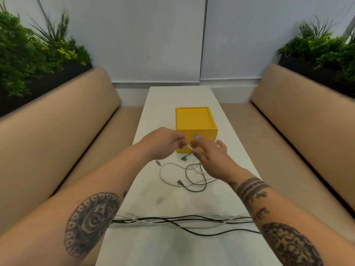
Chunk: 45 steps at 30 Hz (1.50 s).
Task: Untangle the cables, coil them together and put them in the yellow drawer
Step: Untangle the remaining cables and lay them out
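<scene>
A yellow drawer box [195,120] stands in the middle of the long white table [178,96], its front shut. In front of it lie a white cable [163,174] and a dark grey cable [194,189], looped over each other. My left hand [163,143] pinches a white cable end just before the box front. My right hand [209,156] hovers beside it with fingers spread, its fingertips at the same white end; whether it grips the cable is unclear. A dark plug [184,158] lies below the two hands.
A bundle of black and white cords [172,220] crosses the near table from arm to arm. Tan benches [63,120] flank the table on both sides, with planters [38,54] behind them. A white wall closes the far end.
</scene>
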Each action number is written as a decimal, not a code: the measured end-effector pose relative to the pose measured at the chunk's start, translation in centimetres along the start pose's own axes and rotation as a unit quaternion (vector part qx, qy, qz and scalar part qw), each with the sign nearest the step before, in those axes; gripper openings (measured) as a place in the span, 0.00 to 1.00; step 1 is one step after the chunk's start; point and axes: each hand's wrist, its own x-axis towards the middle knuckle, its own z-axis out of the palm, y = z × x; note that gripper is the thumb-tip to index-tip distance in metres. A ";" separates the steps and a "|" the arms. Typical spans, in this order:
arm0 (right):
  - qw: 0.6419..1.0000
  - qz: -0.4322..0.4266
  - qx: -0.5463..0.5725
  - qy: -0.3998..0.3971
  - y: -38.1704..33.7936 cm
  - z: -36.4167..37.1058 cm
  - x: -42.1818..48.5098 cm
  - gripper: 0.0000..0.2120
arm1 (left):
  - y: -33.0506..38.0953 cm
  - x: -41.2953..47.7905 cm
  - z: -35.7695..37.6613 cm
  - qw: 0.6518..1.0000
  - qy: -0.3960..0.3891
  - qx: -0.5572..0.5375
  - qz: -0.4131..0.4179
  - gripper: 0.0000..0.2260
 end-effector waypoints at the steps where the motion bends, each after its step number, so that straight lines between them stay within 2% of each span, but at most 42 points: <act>1: 0.999 0.005 0.034 -0.012 -1.0 0.1 0.0 0.12 | -0.3 -0.2 -0.1 1.000 0.002 -0.013 0.005 0.12; 3: 0.995 0.025 0.087 -0.029 -1.0 -0.1 -0.5 0.12 | -2.0 -0.7 -0.5 0.999 -0.009 -0.035 -0.010 0.11; 8: 0.998 0.041 -0.037 -0.034 3.3 -0.9 -2.3 0.12 | -7.7 -4.5 -0.9 0.995 -0.054 -0.028 -0.080 0.12; 13: 0.988 0.084 -0.107 -0.070 7.5 -0.2 -4.3 0.11 | -12.8 -9.2 1.7 0.975 -0.090 -0.084 -0.183 0.12; 16: 0.979 0.109 -0.143 -0.099 9.2 0.6 -5.4 0.12 | -14.1 -11.1 3.7 0.965 -0.126 -0.098 -0.207 0.14; 22: 0.976 0.136 -0.125 -0.117 11.5 1.6 -7.2 0.08 | -16.0 -13.9 7.4 0.949 -0.157 -0.102 -0.252 0.13; 25: 0.974 0.132 -0.119 -0.138 11.5 2.3 -8.0 0.08 | -16.7 -14.5 9.5 0.950 -0.144 -0.104 -0.255 0.10; 29: 0.981 0.115 -0.089 -0.129 10.9 3.4 -8.7 0.06 | -18.6 -15.5 12.1 0.948 -0.121 -0.061 -0.288 0.12; 32: 0.985 0.116 -0.062 -0.113 10.1 5.0 -9.1 0.07 | -19.6 -15.9 13.8 0.951 -0.104 -0.040 -0.290 0.12; 35: 0.987 0.113 -0.050 -0.104 9.2 6.4 -9.5 0.07 | -19.2 -15.8 14.7 0.952 -0.072 -0.070 -0.289 0.09; 40: 0.985 0.108 -0.066 -0.120 9.4 7.8 -9.9 0.07 | -17.1 -15.0 15.3 0.963 -0.085 -0.116 -0.227 0.05; 45: 0.979 0.108 -0.098 -0.144 10.7 8.8 -10.9 0.11 | -15.0 -14.3 15.9 0.974 -0.092 -0.051 -0.202 0.04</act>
